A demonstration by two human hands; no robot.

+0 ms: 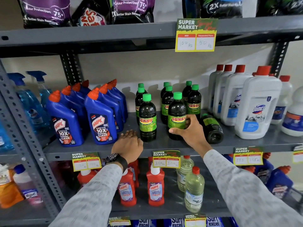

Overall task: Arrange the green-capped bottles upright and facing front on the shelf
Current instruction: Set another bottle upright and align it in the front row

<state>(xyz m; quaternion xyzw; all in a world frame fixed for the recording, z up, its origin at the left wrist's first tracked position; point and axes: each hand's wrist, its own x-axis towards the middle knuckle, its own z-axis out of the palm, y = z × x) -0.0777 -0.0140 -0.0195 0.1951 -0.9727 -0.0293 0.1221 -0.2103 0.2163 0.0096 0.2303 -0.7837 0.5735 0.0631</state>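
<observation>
Here, on the grey metal shelf point(101, 147), a cluster of dark plastic bottles with bright green screw caps and green "SUNNY" labels stands between the blue Harpic toilet-cleaner bottles with orange nozzle caps point(100, 118) and the white Domex jugs with red caps point(255, 108). The right hand point(191, 128) is wrapped around the lower part of the front upright green-capped bottle point(177, 115), thumb across the front below the label and fingers closed round its right side; its label faces front. The left hand point(128, 145) rests palm down on the shelf edge, fingers together and holding nothing, just beside another upright green-capped bottle at front left point(147, 117), whose label also faces front. Behind these two, more green-capped bottles stand upright in rows near the back wall, some labels only partly visible. Just right of the right hand, one green-capped bottle lies on its side point(212, 128), its cap pointing toward the back and its dark base toward the shelf's front edge. A black wristwatch point(114, 158) sits on the left wrist above a pale patterned sleeve.
</observation>
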